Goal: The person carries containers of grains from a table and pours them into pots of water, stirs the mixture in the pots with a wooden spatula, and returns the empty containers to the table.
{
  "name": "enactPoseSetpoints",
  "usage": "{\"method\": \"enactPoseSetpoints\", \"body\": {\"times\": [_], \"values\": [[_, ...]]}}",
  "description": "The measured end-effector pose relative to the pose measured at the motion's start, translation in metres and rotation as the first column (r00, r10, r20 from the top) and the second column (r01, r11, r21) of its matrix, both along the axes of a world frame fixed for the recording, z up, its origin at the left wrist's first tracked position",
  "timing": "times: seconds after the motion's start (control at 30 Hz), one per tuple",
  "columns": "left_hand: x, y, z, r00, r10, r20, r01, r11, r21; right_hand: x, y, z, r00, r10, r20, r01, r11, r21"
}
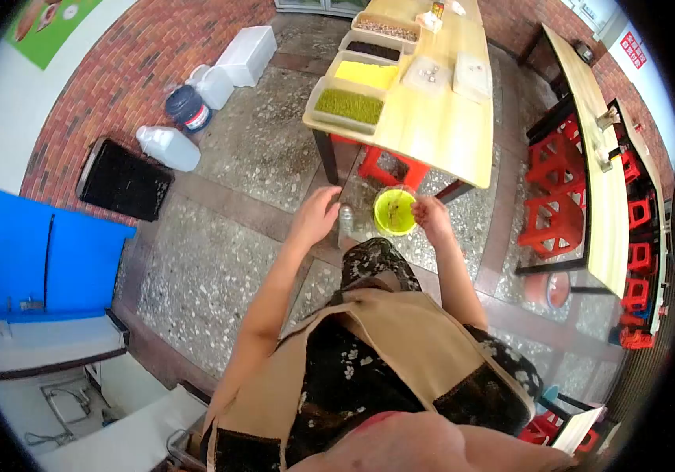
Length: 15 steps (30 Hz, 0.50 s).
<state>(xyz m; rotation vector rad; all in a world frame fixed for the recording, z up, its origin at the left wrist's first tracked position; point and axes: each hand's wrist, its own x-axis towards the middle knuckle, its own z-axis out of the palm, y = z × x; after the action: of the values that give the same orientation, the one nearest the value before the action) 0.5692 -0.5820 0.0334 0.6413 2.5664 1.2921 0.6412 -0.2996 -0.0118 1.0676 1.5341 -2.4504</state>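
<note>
My left hand (318,212) hangs in the air left of a yellow-green bucket (384,223), above my shoe (346,219). Its fingers are stretched out and hold nothing that I can see. Over the bucket's right rim, my right hand (430,218) has its fingers curled together. Whether they grip the rim or something small I cannot tell. Inside the bucket lie some small brownish bits, too small to name. The bucket is near the front end of a light wooden table (443,145).
Along the table's left edge stand tubs of green grains (349,105), yellow grains (366,75), black grains (373,50) and mixed reddish ones (385,30). A red stool (392,167) is underneath. Left are plastic jugs (168,148) and a black bin (125,179); right, red stools (551,224).
</note>
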Motion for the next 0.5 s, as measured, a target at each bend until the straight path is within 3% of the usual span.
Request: {"method": "enactPoseSetpoints", "body": {"times": [0.07,0.17,0.2,0.23,0.37,0.4,0.43,0.5], "values": [[-0.070,0.011,-0.007,0.997,-0.063,-0.050,0.062,0.998,-0.020,-0.061,0.010,-0.021,0.992,-0.087,0.092,0.078,0.992,0.100],[-0.164,0.011,-0.032,0.990,-0.126,0.058,0.130,0.989,-0.072,-0.152,0.020,-0.069,0.969,-0.002,0.246,-0.065,0.962,0.264],[-0.203,0.013,-0.021,0.979,-0.154,0.135,0.172,0.976,-0.135,-0.191,0.028,-0.090,0.948,0.110,0.299,-0.207,0.926,0.315],[-0.246,0.012,-0.010,0.973,-0.175,0.153,0.198,0.968,-0.157,-0.229,0.027,-0.104,0.958,0.099,0.268,-0.180,0.939,0.294],[-0.377,0.015,-0.008,0.961,-0.218,0.169,0.245,0.956,-0.161,-0.307,0.015,-0.093,0.829,0.207,0.519,-0.392,0.878,0.276],[-0.411,0.016,-0.022,0.959,-0.178,0.221,0.198,0.978,-0.070,-0.315,0.010,-0.104,0.802,0.184,0.568,-0.423,0.847,0.322],[-0.448,0.022,-0.035,0.950,-0.142,0.279,0.143,0.990,0.016,-0.319,0.009,-0.147,0.813,0.096,0.575,-0.463,0.704,0.539],[-0.540,0.043,-0.068,0.936,-0.184,0.302,0.142,0.978,0.155,-0.335,-0.006,-0.138,0.849,-0.042,0.527,-0.319,0.755,0.573]]}}
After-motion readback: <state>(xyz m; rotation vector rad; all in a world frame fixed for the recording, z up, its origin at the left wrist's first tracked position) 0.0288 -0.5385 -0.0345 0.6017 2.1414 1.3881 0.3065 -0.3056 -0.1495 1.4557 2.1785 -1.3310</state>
